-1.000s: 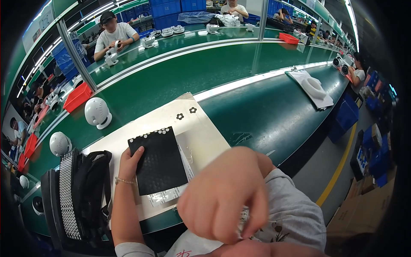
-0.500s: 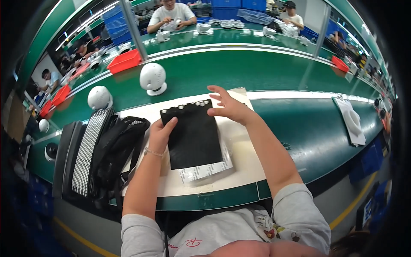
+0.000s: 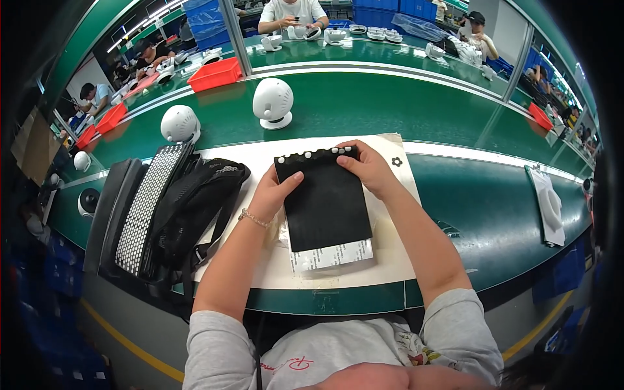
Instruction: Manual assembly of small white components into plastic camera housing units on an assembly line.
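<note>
A black rectangular sheet [image 3: 329, 211] with white round dots along its far edge is between my hands. My left hand [image 3: 278, 188] grips its left side, thumb on top. My right hand [image 3: 366, 170] pinches the far right corner, thumb on top and fingers behind. Under the sheet's near end a white printed sheet [image 3: 335, 255] sticks out; whether the two are joined I cannot tell. Both are over a cream board [image 3: 260, 276] on the green table. A small black flower-shaped piece [image 3: 396, 162] lies on the board to the right of my right hand.
At left lie a black mesh bag [image 3: 201, 195], a strip with rows of white dots [image 3: 144, 214] and black slabs [image 3: 107, 211]. White rounded devices [image 3: 273, 103] stand beyond the board. Red bins [image 3: 214, 75] line the far bench, where people work. A clipboard [image 3: 545, 205] lies at right.
My right hand has come down from open fingers above the corner to grip the sheet's far right corner. My left hand keeps its hold. The view has shifted slightly.
</note>
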Motion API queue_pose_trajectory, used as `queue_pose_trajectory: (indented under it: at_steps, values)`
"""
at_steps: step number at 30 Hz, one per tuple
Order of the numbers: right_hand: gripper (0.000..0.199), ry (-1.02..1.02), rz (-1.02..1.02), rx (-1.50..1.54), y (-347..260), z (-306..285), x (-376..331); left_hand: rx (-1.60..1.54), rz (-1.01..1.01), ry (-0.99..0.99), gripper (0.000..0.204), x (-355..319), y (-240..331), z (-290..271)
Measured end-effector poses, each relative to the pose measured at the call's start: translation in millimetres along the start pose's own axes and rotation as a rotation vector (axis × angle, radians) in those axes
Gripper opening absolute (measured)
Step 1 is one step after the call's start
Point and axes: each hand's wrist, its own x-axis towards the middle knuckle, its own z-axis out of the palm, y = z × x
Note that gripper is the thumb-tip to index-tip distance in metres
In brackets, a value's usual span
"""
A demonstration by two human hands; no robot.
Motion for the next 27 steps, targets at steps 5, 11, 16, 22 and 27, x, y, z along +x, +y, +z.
queue_pose_trajectory:
  at_steps: [5,11,16,22,27]
  values:
    - [0.032,-0.033,0.037,0.134,-3.6,3.7,-1.8,-0.103,0.014,-0.009,0.029,-7.7,15.9,-3.4]
    - [0.053,-0.245,0.100,-0.156,-3.9,8.3,48.8,-0.232,0.085,0.176,0.027,-59.1,72.0,-32.8]
    - [0.060,-0.438,0.133,-1.013,33.8,56.1,129.9,-0.145,0.014,0.323,0.028,-104.6,45.7,-55.5]
    - [0.067,-0.166,0.084,-1.330,80.1,70.6,186.7,-0.194,-0.060,0.291,0.027,-120.3,41.6,-57.5]
    - [0.042,0.078,-0.337,-1.331,74.9,46.6,175.5,-0.191,-0.063,0.210,0.028,-124.0,44.4,-60.3]
